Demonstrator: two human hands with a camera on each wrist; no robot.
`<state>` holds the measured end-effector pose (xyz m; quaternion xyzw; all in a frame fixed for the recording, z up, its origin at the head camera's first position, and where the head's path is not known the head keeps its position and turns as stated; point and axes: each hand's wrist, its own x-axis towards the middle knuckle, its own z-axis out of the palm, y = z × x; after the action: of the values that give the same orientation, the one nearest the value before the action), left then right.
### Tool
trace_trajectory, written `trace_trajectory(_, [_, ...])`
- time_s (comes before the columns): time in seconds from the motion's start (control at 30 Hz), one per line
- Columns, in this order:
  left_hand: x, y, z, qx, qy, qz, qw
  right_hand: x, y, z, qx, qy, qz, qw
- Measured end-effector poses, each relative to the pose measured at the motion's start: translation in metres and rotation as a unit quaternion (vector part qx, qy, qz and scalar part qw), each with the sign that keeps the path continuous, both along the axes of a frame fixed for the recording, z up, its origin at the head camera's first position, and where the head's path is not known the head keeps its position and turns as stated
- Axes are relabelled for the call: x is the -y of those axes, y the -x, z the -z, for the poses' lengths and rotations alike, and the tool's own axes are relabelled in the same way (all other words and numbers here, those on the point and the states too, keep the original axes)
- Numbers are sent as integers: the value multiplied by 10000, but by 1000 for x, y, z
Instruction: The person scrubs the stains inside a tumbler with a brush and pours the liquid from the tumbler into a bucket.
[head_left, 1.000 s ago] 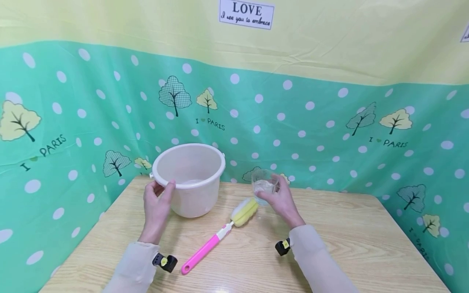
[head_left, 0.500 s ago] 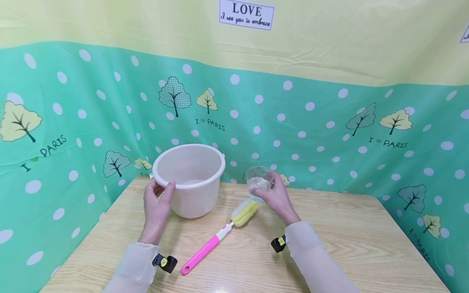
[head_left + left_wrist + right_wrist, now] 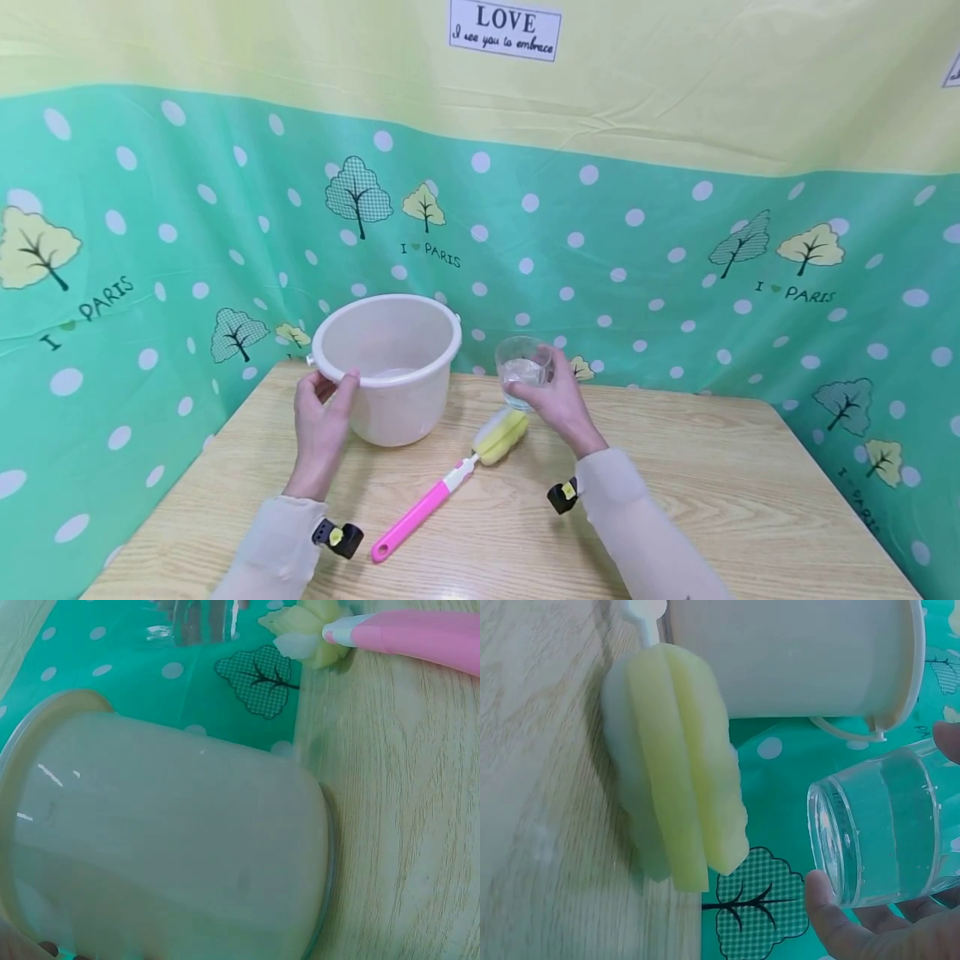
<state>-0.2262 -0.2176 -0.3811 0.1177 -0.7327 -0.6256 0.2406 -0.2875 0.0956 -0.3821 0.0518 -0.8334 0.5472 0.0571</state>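
My left hand (image 3: pixel 322 425) grips the near-left rim of a white plastic bucket (image 3: pixel 401 410), which stands upright on the table. My right hand (image 3: pixel 561 402) holds a clear drinking glass (image 3: pixel 516 375) with water in it, raised to the right of the bucket. In the right wrist view the fingers curl round the glass (image 3: pixel 892 825), apart from the bucket. Below the glass lies a sponge bottle brush (image 3: pixel 501 435) with a pink handle (image 3: pixel 412 522). The left wrist view shows mostly the bucket's side (image 3: pixel 172 840); the left fingers are largely cut off there.
The wooden table (image 3: pixel 720 492) extends right of the brush. A green and yellow printed curtain (image 3: pixel 637 250) hangs directly behind the table and at both sides. Part of the bucket's handle (image 3: pixel 847 733) shows near its rim in the right wrist view.
My right hand has moved the glass left and slightly up, closer to the bucket. The left hand, bucket and brush have stayed in place.
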Motion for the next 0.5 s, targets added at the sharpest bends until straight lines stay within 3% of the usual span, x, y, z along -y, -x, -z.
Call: trace_trajectory(0.5, [-1,-3,-1,211,37,92,9997,10,2,-9,-239,-106,-56,9996])
